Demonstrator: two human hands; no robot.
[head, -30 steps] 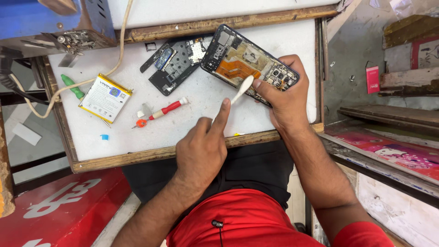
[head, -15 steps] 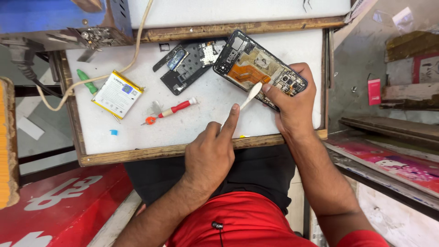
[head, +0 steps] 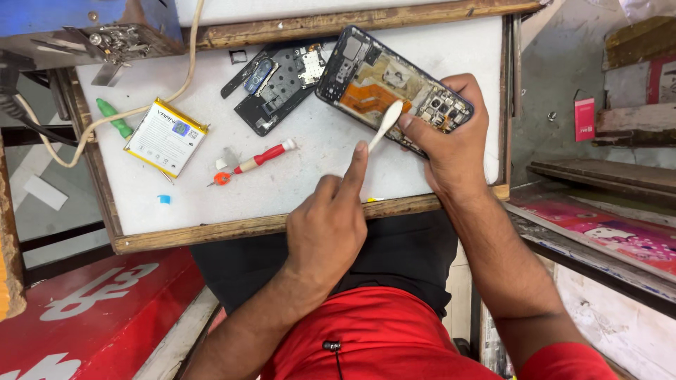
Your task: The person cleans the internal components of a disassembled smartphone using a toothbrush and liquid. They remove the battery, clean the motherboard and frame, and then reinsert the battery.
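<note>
My right hand (head: 451,144) grips an opened phone (head: 380,81) by its near end, holding it tilted over the white work board (head: 310,158). The phone's back is off, showing an orange flex and small boards. My left hand (head: 331,225) holds a white plastic pry tool (head: 384,127), index finger stretched along it. The tool's rounded tip rests on the phone's inside, next to my right thumb. A dark removed phone cover (head: 278,84) lies left of the phone.
A yellow-edged battery (head: 167,137), a red-and-white screwdriver (head: 257,160) and a green tool (head: 114,117) lie on the board's left part. A beige cable (head: 151,105) crosses there. The board has a wooden rim (head: 246,226). Cluttered shelves stand at the right.
The pry tool's tip has shifted slightly along the phone's inside. My left hand has edged up after it. The view has drifted a little.
</note>
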